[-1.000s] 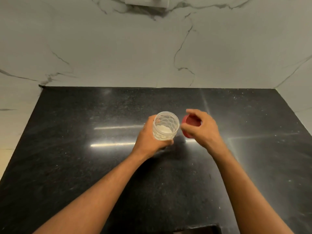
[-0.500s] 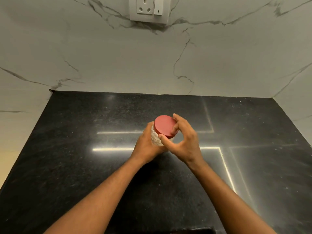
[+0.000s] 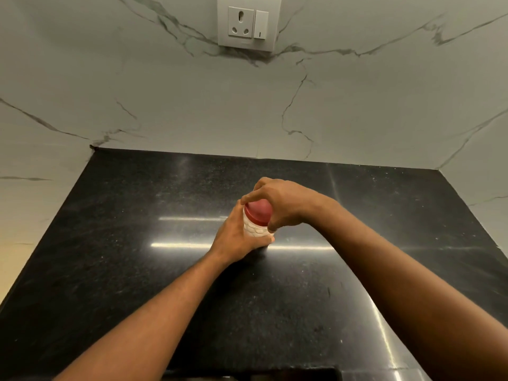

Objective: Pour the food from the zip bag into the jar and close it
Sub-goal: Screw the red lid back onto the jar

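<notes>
Head view of a polished black granite tabletop, flecked with pale specks and crossed by bright streaks of reflected light across its middle. It fills the lower half of the frame and meets a white marble wall with grey veins on the far and both flanking sides. A white socket-and-switch plate sits on the wall at top centre. At frame centre stands a clear plastic jar with a faceted wall, upright on the tabletop. The left hand is wrapped around the jar's body, fingers curled against its side. The right hand arches over from the right, fingertips pinching the rim of the red lid seated on the jar's mouth. Both bare forearms enter from the bottom edge.
</notes>
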Demonstrator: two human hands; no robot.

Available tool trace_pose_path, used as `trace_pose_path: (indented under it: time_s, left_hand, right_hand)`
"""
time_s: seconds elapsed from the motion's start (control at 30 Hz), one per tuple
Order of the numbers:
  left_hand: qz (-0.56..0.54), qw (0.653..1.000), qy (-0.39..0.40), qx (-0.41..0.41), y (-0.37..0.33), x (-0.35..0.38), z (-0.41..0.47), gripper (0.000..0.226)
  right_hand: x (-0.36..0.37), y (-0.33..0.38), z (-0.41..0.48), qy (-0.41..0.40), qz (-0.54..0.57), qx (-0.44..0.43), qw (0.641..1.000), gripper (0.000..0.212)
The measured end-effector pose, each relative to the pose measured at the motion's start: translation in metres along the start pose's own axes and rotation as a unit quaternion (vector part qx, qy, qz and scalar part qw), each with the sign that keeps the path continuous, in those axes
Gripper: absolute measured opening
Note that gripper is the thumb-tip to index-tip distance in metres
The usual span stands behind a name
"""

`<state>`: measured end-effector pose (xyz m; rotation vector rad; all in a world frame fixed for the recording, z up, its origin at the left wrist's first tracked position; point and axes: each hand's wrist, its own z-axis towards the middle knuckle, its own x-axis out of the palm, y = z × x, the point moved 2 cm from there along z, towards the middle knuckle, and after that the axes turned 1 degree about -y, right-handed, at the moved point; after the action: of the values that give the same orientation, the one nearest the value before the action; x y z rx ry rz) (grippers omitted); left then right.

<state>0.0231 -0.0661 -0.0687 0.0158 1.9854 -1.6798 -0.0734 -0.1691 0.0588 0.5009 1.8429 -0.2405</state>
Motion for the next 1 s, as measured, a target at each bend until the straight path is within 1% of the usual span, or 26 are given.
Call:
trace_pose_path:
  time_s: [0.1,0.2,0.27,0.33,0.43,0.5,0.57,0.63,0.73,0.8,0.9,1.0]
  left_hand:
    - [0.014,1.0,-0.01,-0.007,0.002,0.001,-0.002,0.105]
    - [0.022,1.0,-0.011,-0.011,0.003,0.001,-0.002,0.104]
    - [0.021,1.0,0.011,-0.004,0.002,-0.001,0.002,0.103]
    - [0.02,0.999,0.036,-0.002,0.003,-0.004,0.006,0.105]
    - [0.022,0.999,0.041,-0.006,0.005,-0.006,0.009,0.107]
    - [0.023,0.999,0.036,-0.008,0.005,-0.005,0.009,0.11]
    - [0.025,0.999,0.034,-0.006,0.005,-0.005,0.008,0.112]
    - [0.021,0.999,0.037,-0.003,0.004,-0.006,0.008,0.109]
    - [0.019,0.999,0.043,0.003,0.001,-0.005,0.008,0.107]
    - [0.026,0.999,0.042,0.005,0.003,-0.005,0.009,0.11]
    - [0.032,0.999,0.038,-0.001,0.007,-0.005,0.009,0.113]
    - [0.029,0.999,0.038,-0.005,0.009,-0.004,0.01,0.098]
  right_hand:
    - [-0.005,0.006,0.003,0.02,-0.031,-0.027,0.999,0.094]
    - [-0.007,0.009,0.001,0.024,-0.058,-0.062,0.996,0.087]
    - [-0.007,0.009,-0.001,0.022,-0.08,-0.089,0.993,0.08]
    - [-0.007,0.007,-0.002,0.027,-0.067,-0.095,0.993,0.08]
    - [-0.009,0.001,0.001,0.038,-0.026,-0.065,0.997,0.086]
    - [-0.01,0.0,0.006,0.023,-0.034,-0.043,0.998,0.086]
    - [-0.008,0.001,0.01,-0.011,-0.055,-0.01,0.998,0.082]
    - [-0.005,0.005,0.013,-0.047,-0.082,0.033,0.995,0.086]
    - [-0.001,0.005,0.012,-0.058,-0.092,0.07,0.992,0.093]
    - [-0.003,0.004,0.01,-0.034,-0.077,0.046,0.995,0.09]
    - [-0.012,0.007,0.008,0.02,-0.018,-0.018,0.999,0.083]
    - [-0.015,0.009,0.005,0.034,-0.018,-0.058,0.998,0.08]
